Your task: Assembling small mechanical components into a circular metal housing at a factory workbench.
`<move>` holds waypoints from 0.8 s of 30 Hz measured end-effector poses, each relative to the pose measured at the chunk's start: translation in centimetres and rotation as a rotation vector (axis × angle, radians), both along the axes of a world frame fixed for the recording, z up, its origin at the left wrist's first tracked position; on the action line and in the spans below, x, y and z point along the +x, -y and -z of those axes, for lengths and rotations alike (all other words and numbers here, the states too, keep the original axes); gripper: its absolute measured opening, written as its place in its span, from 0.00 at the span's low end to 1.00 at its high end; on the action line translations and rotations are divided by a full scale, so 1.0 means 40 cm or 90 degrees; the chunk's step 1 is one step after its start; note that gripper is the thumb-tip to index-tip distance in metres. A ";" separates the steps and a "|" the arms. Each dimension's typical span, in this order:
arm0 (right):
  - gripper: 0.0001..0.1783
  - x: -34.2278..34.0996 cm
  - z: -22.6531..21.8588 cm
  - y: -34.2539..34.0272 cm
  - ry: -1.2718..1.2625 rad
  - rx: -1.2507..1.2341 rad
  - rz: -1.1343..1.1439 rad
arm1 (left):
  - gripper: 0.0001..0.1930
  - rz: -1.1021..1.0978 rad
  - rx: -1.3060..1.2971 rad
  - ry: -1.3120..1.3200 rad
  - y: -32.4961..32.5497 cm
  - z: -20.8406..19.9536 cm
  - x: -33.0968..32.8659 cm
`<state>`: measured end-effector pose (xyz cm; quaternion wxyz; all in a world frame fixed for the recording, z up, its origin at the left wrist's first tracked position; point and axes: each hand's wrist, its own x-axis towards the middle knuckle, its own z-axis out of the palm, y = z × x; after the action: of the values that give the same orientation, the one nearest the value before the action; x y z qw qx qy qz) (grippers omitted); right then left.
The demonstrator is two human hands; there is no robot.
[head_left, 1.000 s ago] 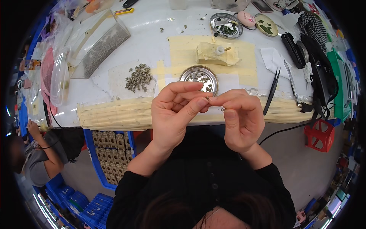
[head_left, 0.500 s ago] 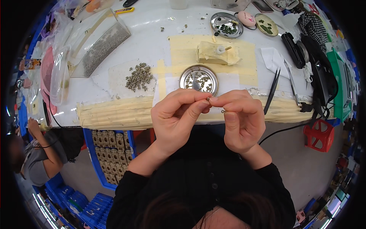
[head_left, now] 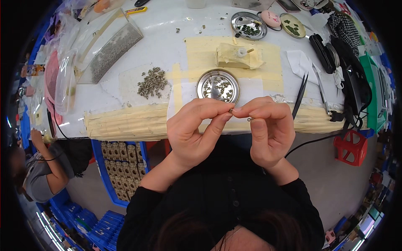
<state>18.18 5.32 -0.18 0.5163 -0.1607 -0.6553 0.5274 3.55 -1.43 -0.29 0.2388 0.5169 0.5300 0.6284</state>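
Above the table's near edge, my left hand (head_left: pixel 192 129) pinches a tiny dark metal part (head_left: pixel 231 111) between thumb and forefinger. A fingertip of my right hand (head_left: pixel 273 129) touches or nearly touches that part. Between the right thumb and fingers sits a small ring-ended metal piece (head_left: pixel 250 119), mostly hidden by the fingers. Just beyond my hands stands a round steel dish (head_left: pixel 201 77) with many small metal pieces scattered in it. To its left, a heap of small grey-brown metal parts (head_left: pixel 153 83) lies on a clear sheet.
A tape-wrapped block (head_left: pixel 232 58) with a white nozzle stands behind the dish. Black tweezers (head_left: pixel 300 96) and a silver tool (head_left: pixel 320 90) lie to the right. A clear bin of grey granules (head_left: pixel 113 54) stands left. Small dishes (head_left: pixel 249 26) hold dark green pieces. A co-worker's arm (head_left: pixel 54 178) shows at left.
Both hands have shifted slightly right. My right thumb has moved a little away from the left hand, and the small ring-ended piece has gone right with it. The left pinch holds.
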 end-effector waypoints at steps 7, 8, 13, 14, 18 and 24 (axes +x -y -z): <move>0.05 0.007 -0.005 -0.003 0.019 0.007 -0.002 | 0.08 0.005 0.032 -0.039 -0.006 0.000 -0.003; 0.05 0.006 -0.006 -0.003 0.019 0.000 0.001 | 0.07 0.013 0.025 -0.033 -0.004 0.003 -0.004; 0.05 0.009 -0.001 -0.006 0.052 0.021 0.058 | 0.07 0.140 -0.038 0.315 0.005 0.006 0.005; 0.05 0.007 -0.001 -0.010 0.070 0.045 0.074 | 0.07 0.168 -0.050 0.391 0.007 0.009 0.005; 0.06 0.002 -0.007 -0.018 0.121 0.086 0.100 | 0.08 0.202 -0.096 0.504 0.010 0.005 0.010; 0.06 -0.011 -0.008 -0.021 0.133 0.107 0.111 | 0.09 0.205 -0.118 0.526 0.010 0.005 0.011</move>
<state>17.76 6.17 0.15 0.5009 -0.2271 -0.7310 0.4040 3.99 -1.81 -0.50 0.5702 0.2751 0.3571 0.6868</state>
